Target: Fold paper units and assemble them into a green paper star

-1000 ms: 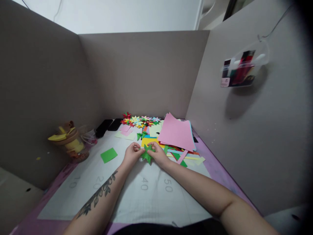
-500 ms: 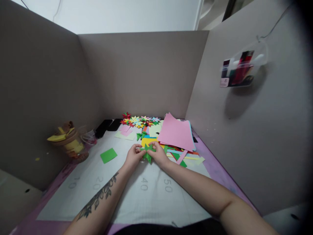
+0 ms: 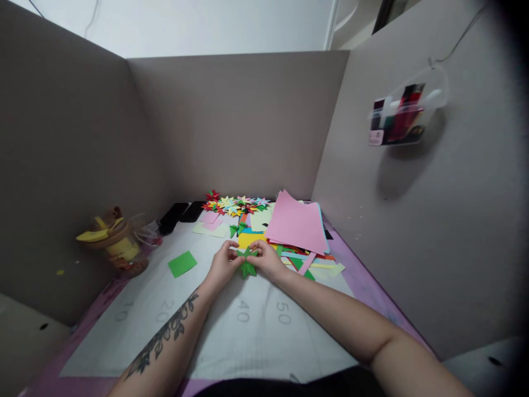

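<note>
The green paper star (image 3: 247, 268) sits in front of the person, over the white-covered desk (image 3: 248, 347); I can't tell whether it touches down. Both hands pinch it, left hand (image 3: 224, 261) on one side, right hand (image 3: 266, 260) on the other. Squeeze too hard and I'd expect a tip to crease; tug unevenly and the folds could spread. Just beyond, two small green folded pieces (image 3: 242, 226) might get knocked by a stretching finger. A sweep of the right forearm could scatter the paper strips (image 3: 307, 263) or drag the pink sheets (image 3: 294, 223).
</note>
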`<state>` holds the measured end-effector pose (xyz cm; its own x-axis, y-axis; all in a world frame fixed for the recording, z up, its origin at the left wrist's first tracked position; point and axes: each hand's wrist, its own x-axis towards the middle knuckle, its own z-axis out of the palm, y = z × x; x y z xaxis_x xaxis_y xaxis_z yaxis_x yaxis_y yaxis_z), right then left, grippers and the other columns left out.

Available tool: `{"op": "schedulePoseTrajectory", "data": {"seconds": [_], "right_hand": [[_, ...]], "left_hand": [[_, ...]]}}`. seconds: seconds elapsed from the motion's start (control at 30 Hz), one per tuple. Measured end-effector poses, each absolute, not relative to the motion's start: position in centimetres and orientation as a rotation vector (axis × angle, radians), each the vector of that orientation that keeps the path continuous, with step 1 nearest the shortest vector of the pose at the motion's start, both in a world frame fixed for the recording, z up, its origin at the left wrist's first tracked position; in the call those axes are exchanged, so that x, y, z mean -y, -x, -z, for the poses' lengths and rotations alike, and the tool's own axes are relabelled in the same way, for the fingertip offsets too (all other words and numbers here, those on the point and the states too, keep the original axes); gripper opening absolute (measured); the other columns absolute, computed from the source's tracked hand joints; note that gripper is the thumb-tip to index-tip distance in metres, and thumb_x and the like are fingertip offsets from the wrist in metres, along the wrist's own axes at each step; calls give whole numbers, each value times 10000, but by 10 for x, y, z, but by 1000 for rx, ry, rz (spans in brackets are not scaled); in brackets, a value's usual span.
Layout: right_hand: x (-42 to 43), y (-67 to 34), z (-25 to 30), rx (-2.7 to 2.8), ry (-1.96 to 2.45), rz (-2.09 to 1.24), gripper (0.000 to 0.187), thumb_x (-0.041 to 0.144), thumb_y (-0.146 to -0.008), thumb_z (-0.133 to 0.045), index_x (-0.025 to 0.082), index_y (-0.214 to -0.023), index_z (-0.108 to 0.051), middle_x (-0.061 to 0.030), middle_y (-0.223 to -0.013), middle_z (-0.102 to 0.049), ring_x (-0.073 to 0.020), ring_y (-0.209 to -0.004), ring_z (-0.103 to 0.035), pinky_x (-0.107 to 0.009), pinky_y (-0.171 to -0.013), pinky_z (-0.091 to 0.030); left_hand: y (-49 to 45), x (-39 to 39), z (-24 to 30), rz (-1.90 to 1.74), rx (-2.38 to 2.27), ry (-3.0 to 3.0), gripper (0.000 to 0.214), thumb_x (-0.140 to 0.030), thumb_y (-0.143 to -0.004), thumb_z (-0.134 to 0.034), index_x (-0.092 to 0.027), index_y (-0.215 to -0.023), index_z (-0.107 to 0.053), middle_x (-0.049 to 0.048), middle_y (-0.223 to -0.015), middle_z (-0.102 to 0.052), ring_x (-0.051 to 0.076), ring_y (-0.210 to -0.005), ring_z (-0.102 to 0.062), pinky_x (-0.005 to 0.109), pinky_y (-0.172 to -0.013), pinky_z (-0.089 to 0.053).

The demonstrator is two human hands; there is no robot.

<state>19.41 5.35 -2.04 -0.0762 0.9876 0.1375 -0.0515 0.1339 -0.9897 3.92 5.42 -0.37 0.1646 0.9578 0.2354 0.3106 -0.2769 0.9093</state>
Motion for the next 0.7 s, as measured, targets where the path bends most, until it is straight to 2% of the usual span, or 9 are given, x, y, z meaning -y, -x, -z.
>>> {"op": "schedulePoseTrajectory", "data": {"seconds": [0.17, 0.27, 0.37, 0.5, 0.63, 0.7], "right_hand": [[-54, -196, 18, 1304, 1066, -1112, 319, 152, -552, -631, 188, -848, -518, 37, -695, -494, -109, -608, -487, -199, -506, -368], [-58, -198, 21, 1247, 1099, -1069, 313, 140, -562, -600, 199, -857, -515, 17, -759, -508, -121, -653, -509, -201, -511, -381], [-63, -200, 24, 1192, 1151, -1015, 297, 134, -567, -584, 206, -846, -512, 8, -791, -519, -124, -659, -513, -214, -529, -398], [-68, -200, 29, 1166, 1183, -973, 293, 122, -562, -578, 212, -833, -514, 5, -790, -528, -133, -681, -522, -239, -576, -426], [-71, -198, 33, 1163, 1193, -951, 287, 114, -561, -573, 213, -825, -518, 11, -761, -534, -136, -685, -526, -253, -604, -439], [-72, -199, 34, 1168, 1188, -930, 284, 112, -560, -574, 211, -821, -521, 9, -767, -541, -138, -705, -527, -252, -618, -439]], "left_hand": [[-40, -52, -4, -1069, -1175, -1694, 352, -254, -643, -637, -175, -957, -499, -60, -572, -517, 88, -519, -482, 184, -504, -357], [-37, -62, -7, -1106, -1226, -1551, 326, -333, -680, -592, -165, -944, -501, -12, -654, -587, 112, -567, -537, 202, -516, -401], [-32, -87, -9, -1135, -1460, -1571, 270, -373, -723, -522, -161, -890, -536, 41, -798, -632, 140, -662, -583, 219, -545, -426], [-33, -135, -10, -923, -1882, -1782, 236, -339, -766, -459, -165, -882, -568, 65, -897, -652, 171, -826, -608, 239, -688, -434], [-40, -181, -11, -761, -2068, -1750, 428, -430, -708, -542, -114, -996, -546, 192, -1025, -616, 292, -959, -578, 323, -725, -421], [-43, -199, -11, -671, -2102, -1749, 450, -431, -673, -591, -109, -985, -548, 216, -1048, -604, 319, -982, -565, 335, -726, -415]]}}
